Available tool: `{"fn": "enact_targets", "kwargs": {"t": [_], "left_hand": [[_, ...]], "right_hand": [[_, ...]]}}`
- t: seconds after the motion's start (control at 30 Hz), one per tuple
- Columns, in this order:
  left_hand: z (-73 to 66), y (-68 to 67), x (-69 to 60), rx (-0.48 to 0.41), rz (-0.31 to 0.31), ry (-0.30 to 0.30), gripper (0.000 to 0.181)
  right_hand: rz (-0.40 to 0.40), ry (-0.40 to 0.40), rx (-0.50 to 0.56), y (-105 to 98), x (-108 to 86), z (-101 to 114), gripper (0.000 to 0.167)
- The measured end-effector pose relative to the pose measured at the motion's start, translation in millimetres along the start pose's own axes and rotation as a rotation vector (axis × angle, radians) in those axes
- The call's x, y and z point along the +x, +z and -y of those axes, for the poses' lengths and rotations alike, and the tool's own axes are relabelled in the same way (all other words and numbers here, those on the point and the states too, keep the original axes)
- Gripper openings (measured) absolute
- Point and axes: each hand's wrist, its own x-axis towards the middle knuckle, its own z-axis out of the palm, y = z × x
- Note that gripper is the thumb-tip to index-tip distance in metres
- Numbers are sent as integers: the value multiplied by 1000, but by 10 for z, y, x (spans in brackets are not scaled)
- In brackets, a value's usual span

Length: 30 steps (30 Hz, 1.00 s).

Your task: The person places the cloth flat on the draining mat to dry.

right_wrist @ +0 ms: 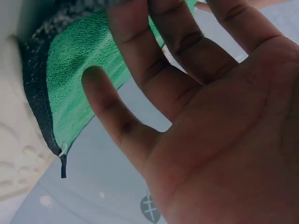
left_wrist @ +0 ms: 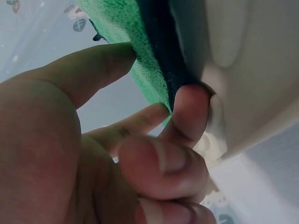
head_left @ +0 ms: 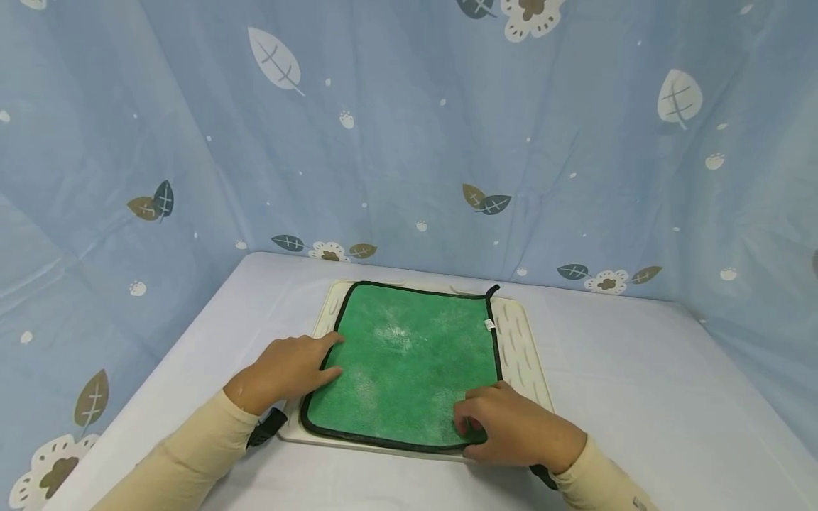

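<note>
A green cloth (head_left: 409, 355) with a black bound edge, a small white tag and a black hanging loop lies flat over a cream-coloured board (head_left: 520, 341). My left hand (head_left: 290, 365) is at the cloth's left edge, with two spread fingertips touching its green face. In the left wrist view another fingertip (left_wrist: 192, 109) meets the black border, while the remaining fingers are bent. At the near right corner is my right hand (head_left: 514, 426), fingers bent over the cloth. The right wrist view has one finger (right_wrist: 100, 88) against the green side; other fingertips reach the border, their ends hidden.
Board and cloth rest on a table covered with a white sheet (head_left: 620, 390). A blue curtain (head_left: 409, 142) with leaf and flower prints hangs behind it and at both sides. Along its exposed right strip, the board has raised ridges.
</note>
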Motion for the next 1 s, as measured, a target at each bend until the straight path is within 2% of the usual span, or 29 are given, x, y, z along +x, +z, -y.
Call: {"fn": "enact_targets", "kwargs": {"t": [0.2, 0.4, 0.77, 1.0], "left_hand": [[3, 13, 3, -20, 20, -7, 57], [-10, 11, 0, -46, 43, 31, 54], [-21, 4, -4, -76, 46, 60, 50], [-12, 12, 5, -89, 48, 55, 48]], "right_hand": [[-8, -35, 18, 5, 5, -6, 29], [-2, -33, 26, -20, -10, 1, 30], [11, -10, 36, -16, -9, 6, 27], [32, -29, 78, 13, 7, 0, 25]]}}
